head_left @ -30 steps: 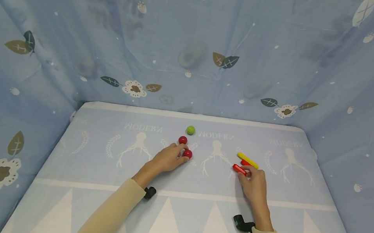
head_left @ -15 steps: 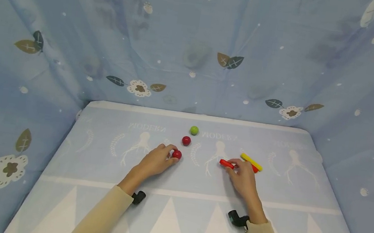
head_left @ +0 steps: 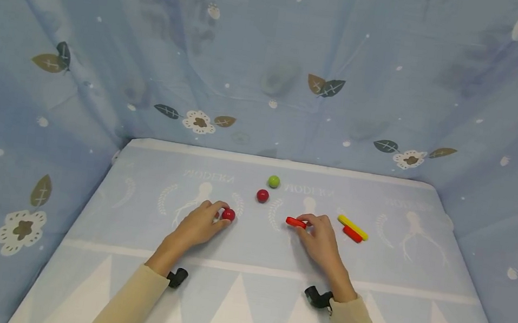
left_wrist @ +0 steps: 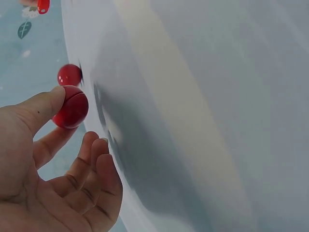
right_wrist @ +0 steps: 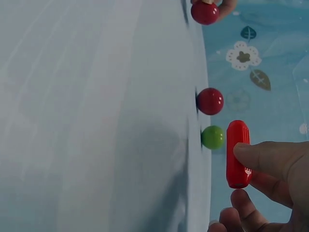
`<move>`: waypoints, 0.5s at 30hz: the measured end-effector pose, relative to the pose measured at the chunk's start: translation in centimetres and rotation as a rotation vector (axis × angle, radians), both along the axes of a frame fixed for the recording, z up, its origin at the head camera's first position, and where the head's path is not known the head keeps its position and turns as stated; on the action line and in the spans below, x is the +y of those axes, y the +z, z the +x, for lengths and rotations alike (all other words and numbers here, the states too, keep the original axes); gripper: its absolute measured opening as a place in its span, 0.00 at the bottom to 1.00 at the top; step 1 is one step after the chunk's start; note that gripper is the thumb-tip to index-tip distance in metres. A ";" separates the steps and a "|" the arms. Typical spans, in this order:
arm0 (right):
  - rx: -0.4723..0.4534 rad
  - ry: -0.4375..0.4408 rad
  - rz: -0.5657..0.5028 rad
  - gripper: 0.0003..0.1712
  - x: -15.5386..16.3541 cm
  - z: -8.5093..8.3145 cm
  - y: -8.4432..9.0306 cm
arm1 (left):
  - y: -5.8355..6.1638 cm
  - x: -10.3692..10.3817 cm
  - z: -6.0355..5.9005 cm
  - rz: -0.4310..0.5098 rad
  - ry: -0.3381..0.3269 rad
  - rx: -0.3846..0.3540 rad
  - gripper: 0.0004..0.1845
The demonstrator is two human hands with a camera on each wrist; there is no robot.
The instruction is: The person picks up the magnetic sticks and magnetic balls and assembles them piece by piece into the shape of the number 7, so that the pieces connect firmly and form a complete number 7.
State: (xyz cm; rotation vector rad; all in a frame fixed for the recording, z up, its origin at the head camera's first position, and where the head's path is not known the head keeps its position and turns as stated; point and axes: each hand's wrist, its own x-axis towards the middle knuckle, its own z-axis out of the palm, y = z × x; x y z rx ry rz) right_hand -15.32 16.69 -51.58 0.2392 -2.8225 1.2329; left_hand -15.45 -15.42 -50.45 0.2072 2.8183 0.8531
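My left hand (head_left: 196, 225) pinches a glossy red ball (head_left: 228, 215) between thumb and forefinger. In the left wrist view this ball (left_wrist: 71, 107) shows a thin groove around it and hangs above the cloth, the other fingers loosely curled below. My right hand (head_left: 322, 239) holds a short red plastic bar (head_left: 295, 222) between thumb and fingers. Seen from the right wrist, the bar (right_wrist: 237, 154) has rounded ends, slots along one side and a small white mark. A second red ball (head_left: 262, 196) and a green ball (head_left: 274, 181) lie on the cloth beyond the hands.
Right of my right hand, a yellow stick (head_left: 353, 227) lies against a shorter red stick (head_left: 352, 234). A pale blue patterned cloth (head_left: 247, 247) covers the table. Blue floral curtains (head_left: 270, 75) rise behind it and on both sides.
My left hand has drawn the held ball leftward and nearer, away from the other red ball. My right hand has carried the red bar left, away from the two sticks.
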 end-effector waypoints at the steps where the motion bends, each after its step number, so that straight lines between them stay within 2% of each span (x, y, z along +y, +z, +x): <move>1: -0.002 0.004 0.001 0.11 -0.2 -0.1 0.0 | 0.0 -0.2 0.0 0.001 0.000 -0.002 0.23; 15: 0.022 0.065 -0.014 0.11 -3.3 -0.6 0.0 | -0.5 -1.5 0.3 0.006 0.001 0.011 0.21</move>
